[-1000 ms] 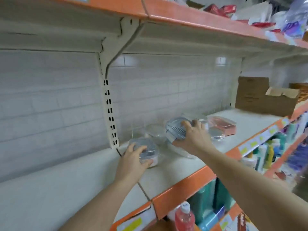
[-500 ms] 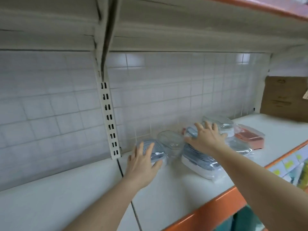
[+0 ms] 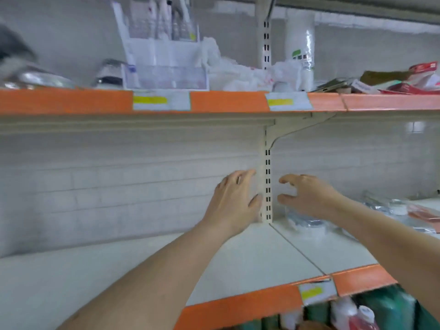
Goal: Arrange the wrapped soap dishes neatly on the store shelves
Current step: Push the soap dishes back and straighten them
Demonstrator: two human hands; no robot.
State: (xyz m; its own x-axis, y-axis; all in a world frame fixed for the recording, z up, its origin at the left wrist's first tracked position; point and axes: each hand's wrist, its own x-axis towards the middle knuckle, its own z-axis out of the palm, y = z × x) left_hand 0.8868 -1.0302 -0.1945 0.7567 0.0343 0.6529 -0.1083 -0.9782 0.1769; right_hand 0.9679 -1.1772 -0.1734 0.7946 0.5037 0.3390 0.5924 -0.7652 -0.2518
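**Both hands raised and empty in front of the shelf upright**

The left hand (image 3: 234,201) is lifted above the white shelf (image 3: 142,270), fingers spread loosely and curled a little, the thumb pointing toward the slotted upright post (image 3: 267,186). It holds nothing and touches nothing that can be made out. The right hand (image 3: 307,196) hangs just on the other side of the post, fingers and thumb apart in a wide, open claw, also empty. Directly below it a wrapped soap dish (image 3: 304,222) lies on the shelf beside the foot of the post; whether the palm brushes the wrapping cannot be told through the blur. More wrapped soap dishes (image 3: 390,206) lie further right on the same shelf, near a reddish one (image 3: 426,214) at the edge of view. Above, an orange-fronted upper shelf (image 3: 226,101) carries clear packaged goods
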